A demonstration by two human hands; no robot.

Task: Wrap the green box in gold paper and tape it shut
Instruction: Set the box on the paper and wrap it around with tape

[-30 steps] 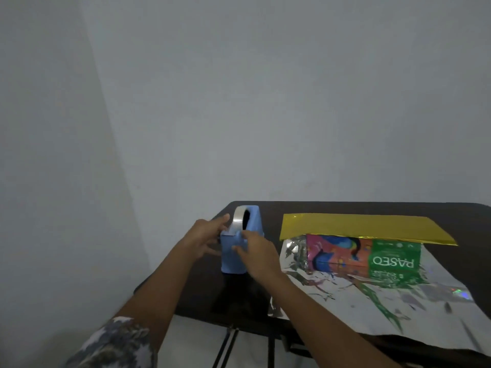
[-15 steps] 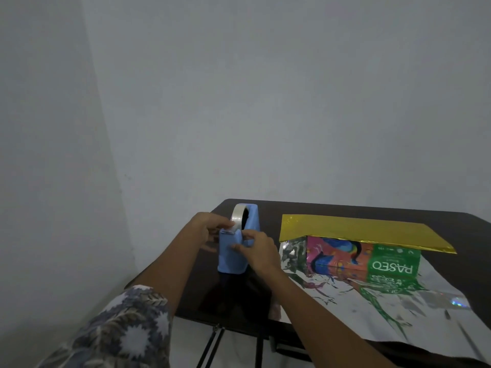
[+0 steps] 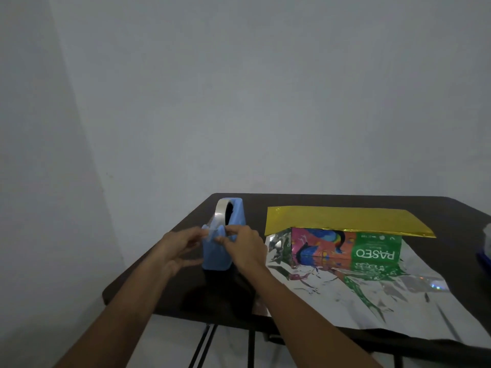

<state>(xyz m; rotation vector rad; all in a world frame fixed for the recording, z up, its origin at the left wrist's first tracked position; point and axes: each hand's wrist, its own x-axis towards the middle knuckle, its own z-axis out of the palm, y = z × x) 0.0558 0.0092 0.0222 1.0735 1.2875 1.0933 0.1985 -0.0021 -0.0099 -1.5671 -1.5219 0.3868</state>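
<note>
Left hand (image 3: 180, 252) is at the left side of the blue tape dispenser (image 3: 224, 251). Its fingers are half curled and the thumb tip and fingertips touch the dispenser's near top edge, holding it in place. The dispenser stands upright near the left end of the dark surface (image 3: 191, 301), with the clear tape (image 3: 220, 212) roll sitting in its top.

Right hand (image 3: 245, 252) comes in from the dispenser's right side. Its thumb and forefinger are pinched together at the cutter end, on what looks like the tape's loose end. The strip is clear and hard to make out. The other fingers are curled under.

Both forearms reach in from the bottom of the view.

The green box (image 3: 376, 252) lies on its side to the right of the hands, well apart from the dispenser and touched by neither hand. It sits on the silver inner face of the gold paper (image 3: 345, 220). The silver side spreads toward the near edge of the surface, and a gold flap is folded over the box top. The near face of the box is uncovered, with PASEO reading upside down.

A blue object (image 3: 485, 257) at the far right edge is cut off and can't be identified.
</note>
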